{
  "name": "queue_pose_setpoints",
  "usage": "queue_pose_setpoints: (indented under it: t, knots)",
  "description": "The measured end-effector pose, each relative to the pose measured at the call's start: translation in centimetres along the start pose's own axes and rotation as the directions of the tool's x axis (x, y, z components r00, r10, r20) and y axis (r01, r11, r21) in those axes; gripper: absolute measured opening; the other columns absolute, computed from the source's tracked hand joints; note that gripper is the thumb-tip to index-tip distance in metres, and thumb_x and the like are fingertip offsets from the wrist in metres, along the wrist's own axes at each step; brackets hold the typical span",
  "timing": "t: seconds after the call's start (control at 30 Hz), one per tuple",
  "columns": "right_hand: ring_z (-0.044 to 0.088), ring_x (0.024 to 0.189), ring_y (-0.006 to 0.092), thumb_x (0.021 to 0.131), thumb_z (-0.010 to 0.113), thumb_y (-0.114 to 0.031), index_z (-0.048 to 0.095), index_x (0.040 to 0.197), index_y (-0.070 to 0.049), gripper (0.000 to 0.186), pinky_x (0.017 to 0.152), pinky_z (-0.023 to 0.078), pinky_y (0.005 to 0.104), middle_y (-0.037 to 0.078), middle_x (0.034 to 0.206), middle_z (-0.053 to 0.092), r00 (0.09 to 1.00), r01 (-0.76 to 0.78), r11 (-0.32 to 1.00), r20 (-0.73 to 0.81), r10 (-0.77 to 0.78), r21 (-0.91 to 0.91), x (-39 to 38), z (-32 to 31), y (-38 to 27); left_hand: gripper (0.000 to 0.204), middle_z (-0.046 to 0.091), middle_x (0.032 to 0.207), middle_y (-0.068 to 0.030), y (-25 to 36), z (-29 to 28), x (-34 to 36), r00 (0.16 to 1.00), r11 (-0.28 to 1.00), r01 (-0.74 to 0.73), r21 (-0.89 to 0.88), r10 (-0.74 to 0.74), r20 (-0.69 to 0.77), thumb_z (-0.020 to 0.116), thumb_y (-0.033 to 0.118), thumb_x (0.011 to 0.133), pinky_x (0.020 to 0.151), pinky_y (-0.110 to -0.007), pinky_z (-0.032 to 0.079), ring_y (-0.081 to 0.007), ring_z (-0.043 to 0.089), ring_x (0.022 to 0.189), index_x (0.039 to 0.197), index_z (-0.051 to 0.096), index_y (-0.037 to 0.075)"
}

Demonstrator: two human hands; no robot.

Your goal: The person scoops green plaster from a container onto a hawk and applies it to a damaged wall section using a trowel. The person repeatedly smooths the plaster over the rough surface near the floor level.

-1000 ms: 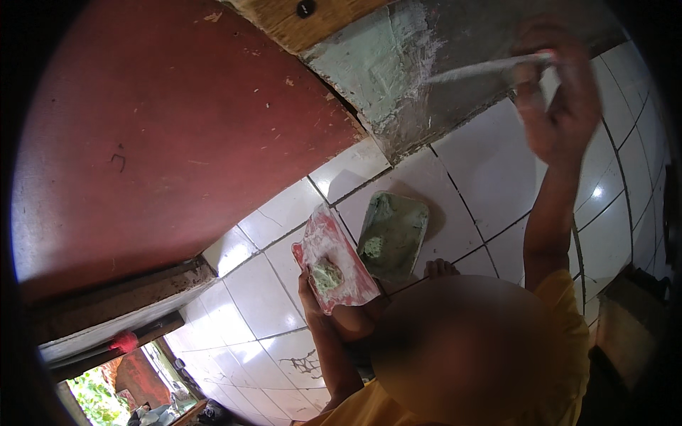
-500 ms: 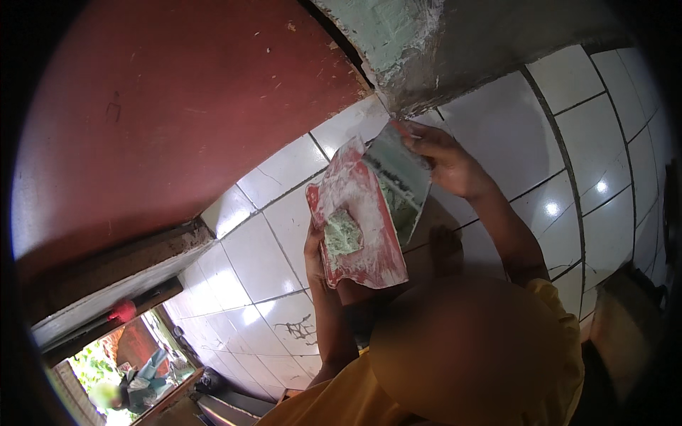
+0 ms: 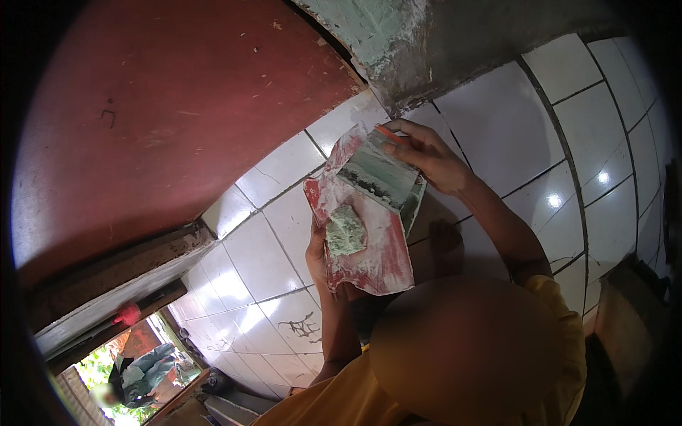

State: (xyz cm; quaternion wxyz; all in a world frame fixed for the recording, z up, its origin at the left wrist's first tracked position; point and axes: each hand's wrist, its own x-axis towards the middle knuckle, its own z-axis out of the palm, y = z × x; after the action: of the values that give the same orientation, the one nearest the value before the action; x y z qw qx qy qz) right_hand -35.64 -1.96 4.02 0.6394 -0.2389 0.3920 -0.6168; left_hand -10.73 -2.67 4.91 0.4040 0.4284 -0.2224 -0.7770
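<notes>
My left hand (image 3: pixel 317 245) grips the left edge of a red board (image 3: pixel 387 259) smeared with whitish paste. On the board's left part sits a lump of pale green putty (image 3: pixel 346 231). My right hand (image 3: pixel 430 157) holds a wide, flat scraper (image 3: pixel 376 174) by its orange-red edge. The scraper's blade, streaked with dark and pale residue, lies over the board's upper right part, above the lump. Whether it touches the board I cannot tell. A greenish surface (image 3: pixel 412 209) shows past the board's right edge, mostly hidden.
White tiles (image 3: pixel 259 245) with dark joints cover the floor. A red panel (image 3: pixel 177 106) rises at the upper left, next to a patchy grey-green wall (image 3: pixel 469 50). A bare foot (image 3: pixel 446 245) stands below my right forearm. Beyond an opening at the lower left is another person (image 3: pixel 145 376).
The scraper has swung from the board's right edge to the left, and its blade now overlaps the board above the putty lump. My right hand has shifted slightly left.
</notes>
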Motion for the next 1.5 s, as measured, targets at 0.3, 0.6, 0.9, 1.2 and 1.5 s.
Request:
queue_pose_setpoints:
  t: [0.3,0.6,0.9,1.2,1.5]
  knots:
    - [0.053,0.09,0.0076,0.089,0.059,-0.017,0.052,0.117,-0.002,0.032,0.076,0.044,0.0236,0.003,0.1,0.058,0.999,-0.036,0.999,0.023,0.036,0.0,-3.3,-1.8,0.2,0.048,0.049,0.126,-0.0192,0.6,-0.7,-0.2,0.997,0.999,-0.038,-0.014,0.039,0.067,0.039,0.028,0.095,0.094,-0.045,0.047,-0.0303,0.054,0.111,0.133,0.036,0.0]
    - [0.053,0.093,0.01,0.088,0.057,-0.018,0.044,0.121,-0.001,0.04,0.075,0.045,0.025,0.006,0.101,0.057,0.95,-0.175,0.976,-0.283,0.132,-0.132,-5.7,-3.6,-0.1,0.053,0.048,0.129,-0.0185,1.1,-3.5,-1.1,0.997,0.967,0.022,-0.253,-0.003,0.077,0.053,0.026,0.089,0.097,-0.045,0.044,-0.0305,0.052,0.113,0.134,0.036,0.003]
    - [0.062,0.091,0.0163,0.087,0.055,-0.003,0.048,0.115,0.0,0.029,0.074,0.05,0.0279,0.015,0.109,0.06,0.645,0.557,0.511,-0.047,-0.763,-0.655,-4.6,2.1,-0.8,0.051,0.046,0.13,-0.0155,0.0,-1.3,-1.4,0.998,1.0,0.026,0.008,-0.025,-0.05,0.05,0.025,0.091,0.1,-0.043,0.041,-0.0287,0.049,0.117,0.134,0.034,0.002]
    - [0.066,0.088,0.0209,0.083,0.054,0.005,0.059,0.109,0.001,0.027,0.075,0.051,0.0276,0.016,0.1,0.065,0.661,0.521,0.478,-0.02,-0.75,-0.707,-6.2,2.5,-0.5,0.02,0.055,0.113,-0.0154,0.1,1.2,-2.1,0.98,0.99,-0.087,0.108,0.105,-0.172,0.043,0.007,0.092,0.082,-0.031,0.053,-0.0195,0.059,0.096,0.107,0.049,-0.005]
    - [0.066,0.089,0.0261,0.076,0.05,0.01,0.059,0.11,0.002,0.036,0.074,0.053,0.0304,0.017,0.104,0.064,0.611,0.563,0.39,0.049,-0.79,-0.729,-6.4,2.5,0.2,0.039,0.052,0.12,-0.0152,-0.1,2.0,-2.1,0.986,0.986,-0.166,-0.015,0.166,-0.035,0.042,0.027,0.095,0.097,-0.04,0.043,-0.0264,0.053,0.109,0.122,0.042,-0.002]
